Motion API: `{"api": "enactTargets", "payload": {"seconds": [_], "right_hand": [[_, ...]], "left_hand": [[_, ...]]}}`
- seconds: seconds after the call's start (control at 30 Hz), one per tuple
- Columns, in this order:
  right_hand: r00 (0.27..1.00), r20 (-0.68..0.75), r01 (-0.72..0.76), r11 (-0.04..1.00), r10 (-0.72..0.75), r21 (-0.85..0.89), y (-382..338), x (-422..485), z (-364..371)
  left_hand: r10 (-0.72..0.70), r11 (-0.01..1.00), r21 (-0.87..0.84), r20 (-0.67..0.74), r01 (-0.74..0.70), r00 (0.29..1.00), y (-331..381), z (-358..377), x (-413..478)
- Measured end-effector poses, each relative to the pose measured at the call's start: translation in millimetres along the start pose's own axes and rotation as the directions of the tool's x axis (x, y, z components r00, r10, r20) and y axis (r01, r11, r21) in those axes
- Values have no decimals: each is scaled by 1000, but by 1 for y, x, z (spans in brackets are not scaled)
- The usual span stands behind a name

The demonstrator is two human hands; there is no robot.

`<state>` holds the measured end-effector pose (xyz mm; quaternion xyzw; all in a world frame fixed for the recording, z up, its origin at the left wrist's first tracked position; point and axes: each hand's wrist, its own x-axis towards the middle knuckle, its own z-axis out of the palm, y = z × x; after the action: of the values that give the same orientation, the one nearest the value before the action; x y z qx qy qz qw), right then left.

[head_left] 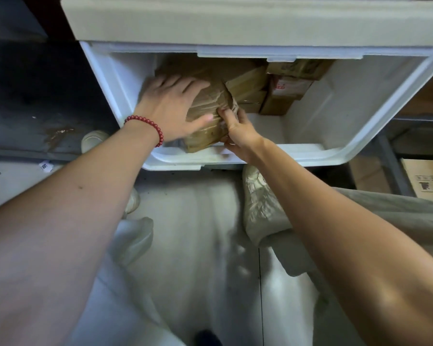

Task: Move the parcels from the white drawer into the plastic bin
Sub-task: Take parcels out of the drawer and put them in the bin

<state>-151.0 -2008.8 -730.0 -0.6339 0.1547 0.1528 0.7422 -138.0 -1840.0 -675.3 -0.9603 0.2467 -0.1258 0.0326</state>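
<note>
The white drawer [375, 136] stands pulled out below a white cabinet top. A brown taped parcel [211, 113] sits tilted at the drawer's front left. My left hand [171, 106], with a red bead bracelet at the wrist, lies spread over the parcel's left side, thumb against its front face. My right hand [238, 128] pinches the parcel's right lower corner. Several more brown cardboard parcels [283, 92] are stacked at the back of the drawer, partly hidden under the cabinet. The plastic bin is not in view.
A dark metal shelf [35, 101] runs along the left. At the right a grey shelf frame holds a cardboard box [428, 178]. Below the drawer are my light trousers and white shoes [258, 201] on a pale floor.
</note>
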Motion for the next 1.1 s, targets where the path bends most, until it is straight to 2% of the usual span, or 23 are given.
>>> {"api": "enactTargets", "payload": {"seconds": [0.17,0.27,0.33,0.47,0.6,0.77,0.9,1.0,1.1], "right_hand": [[999,30,39,983,-34,-179,-18,-37,-2],[999,15,33,981,-30,-189,-29,-60,-5],[1000,25,8,978,-3,-208,-32,-83,-15],[999,33,-20,978,27,-208,-27,-136,-49],[994,51,-74,947,95,-314,-29,-179,-77],[985,130,-54,910,117,-411,-48,-220,-90],[980,141,-72,916,138,-394,-39,-237,-95],[990,69,-99,944,126,-313,-28,-242,-90],[996,-49,-78,965,68,-251,-22,-241,-82]], "left_hand": [[-87,980,-178,35,92,996,3,-12,-12],[-252,911,-323,58,257,966,16,-25,-24],[-305,865,-376,130,331,944,26,-32,-40],[-283,840,-413,221,352,933,47,-45,-77],[-304,775,-484,279,406,911,66,-57,-113],[-299,708,-592,241,384,923,81,-83,-154],[-365,637,-688,129,348,922,93,-98,-176],[-403,568,-737,139,366,905,98,-102,-182],[-400,426,-830,184,360,898,102,-105,-178]]}}
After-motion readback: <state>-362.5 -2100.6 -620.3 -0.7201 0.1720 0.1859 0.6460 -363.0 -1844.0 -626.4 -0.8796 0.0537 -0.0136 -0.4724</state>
